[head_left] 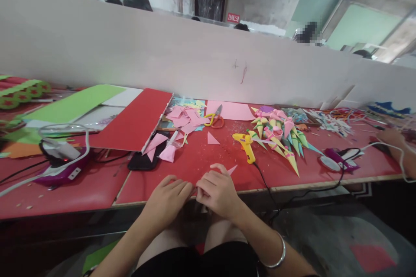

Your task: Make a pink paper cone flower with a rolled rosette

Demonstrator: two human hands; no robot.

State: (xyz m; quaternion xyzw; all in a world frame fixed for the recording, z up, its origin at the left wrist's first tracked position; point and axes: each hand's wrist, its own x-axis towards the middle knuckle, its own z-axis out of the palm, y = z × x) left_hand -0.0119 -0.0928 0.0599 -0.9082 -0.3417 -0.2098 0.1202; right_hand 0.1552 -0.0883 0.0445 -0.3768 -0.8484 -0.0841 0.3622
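Observation:
My left hand (pixel 170 199) and my right hand (pixel 218 191) meet fingertip to fingertip at the front edge of the red table (pixel 195 160). Both have curled, pinching fingers, and whatever lies between them is hidden. A bit of pink paper (pixel 232 169) shows just behind my right hand. Farther in lies a pink paper triangle (pixel 212 139). To the right, a yellow glue gun (pixel 247 147) rests on its side, its cord hanging over the edge. Beyond it is a pile of paper cones (pixel 276 127) with pink, green and yellow parts. Scissors (pixel 215 119) with yellow and orange handles lie behind.
Pink paper scraps (pixel 186 117) are heaped near a red board (pixel 133 117). A black phone (pixel 143 161) lies under paper pieces. Purple power strips (pixel 65 173) stand at both sides with trailing cables. Another person's hand (pixel 391 140) is at the far right. A white partition (pixel 195 56) closes the back.

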